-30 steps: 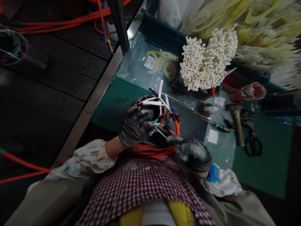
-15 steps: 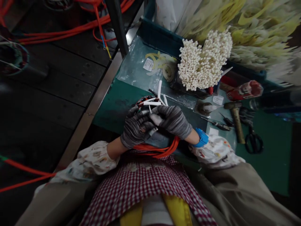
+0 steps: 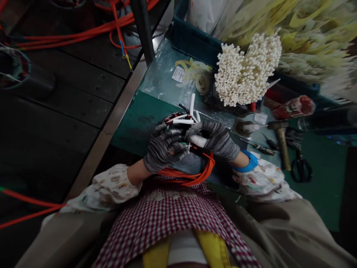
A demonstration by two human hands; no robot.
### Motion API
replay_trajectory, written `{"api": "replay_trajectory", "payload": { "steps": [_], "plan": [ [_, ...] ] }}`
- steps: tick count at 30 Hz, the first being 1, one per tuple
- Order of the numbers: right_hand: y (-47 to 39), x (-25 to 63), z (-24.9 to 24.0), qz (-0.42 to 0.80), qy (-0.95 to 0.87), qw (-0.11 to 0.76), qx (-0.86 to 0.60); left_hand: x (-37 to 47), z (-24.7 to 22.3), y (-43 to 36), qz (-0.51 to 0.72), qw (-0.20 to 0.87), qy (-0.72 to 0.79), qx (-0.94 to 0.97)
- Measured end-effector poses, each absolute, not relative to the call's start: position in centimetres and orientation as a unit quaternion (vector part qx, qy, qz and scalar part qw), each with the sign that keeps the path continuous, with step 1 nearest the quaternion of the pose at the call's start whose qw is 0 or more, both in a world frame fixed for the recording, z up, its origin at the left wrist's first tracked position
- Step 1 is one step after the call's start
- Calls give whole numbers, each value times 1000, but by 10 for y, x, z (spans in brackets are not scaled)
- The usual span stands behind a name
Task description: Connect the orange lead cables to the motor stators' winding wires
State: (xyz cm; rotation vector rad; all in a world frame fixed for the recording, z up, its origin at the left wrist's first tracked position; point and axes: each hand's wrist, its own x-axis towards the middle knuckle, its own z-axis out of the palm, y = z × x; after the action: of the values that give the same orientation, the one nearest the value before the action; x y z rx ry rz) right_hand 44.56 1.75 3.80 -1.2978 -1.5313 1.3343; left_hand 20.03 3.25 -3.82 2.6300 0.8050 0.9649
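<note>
In front of me stands a motor stator (image 3: 172, 117), its wire windings showing at the far rim. White sleeves (image 3: 183, 121) stick out across its top, one upright. My left hand (image 3: 165, 149), in a grey striped glove, curls over the stator's near left rim. Gloved the same way, my right hand (image 3: 214, 140) has thumb and fingers pinched together at the near right rim; what they hold is hidden. Thin white strands (image 3: 189, 147) show between the two hands. Orange cables (image 3: 205, 170) loop round the near side of the stator, close to my apron.
On the right lie a hammer (image 3: 282, 143), scissors (image 3: 301, 165) and a screwdriver (image 3: 260, 148). Bundled white sticks (image 3: 245, 74) stand by a dark green crate (image 3: 198, 39) of yellowish strips. A dark post (image 3: 142, 31) rises at the table's left edge.
My right hand has shifted to the right, away from my left hand, uncovering the thin white strands. My left hand stays at the stator's rim.
</note>
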Motion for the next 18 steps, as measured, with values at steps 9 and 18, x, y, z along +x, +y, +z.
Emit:
{"api": "replay_trajectory", "payload": {
  "steps": [9,18],
  "plan": [
    [-6,455,3,386,-763,315,-411,205,-33,34,360,69,261,893],
    [-15,429,5,266,-829,350,-346,210,-26,36,410,112,250,870]
  ]
}}
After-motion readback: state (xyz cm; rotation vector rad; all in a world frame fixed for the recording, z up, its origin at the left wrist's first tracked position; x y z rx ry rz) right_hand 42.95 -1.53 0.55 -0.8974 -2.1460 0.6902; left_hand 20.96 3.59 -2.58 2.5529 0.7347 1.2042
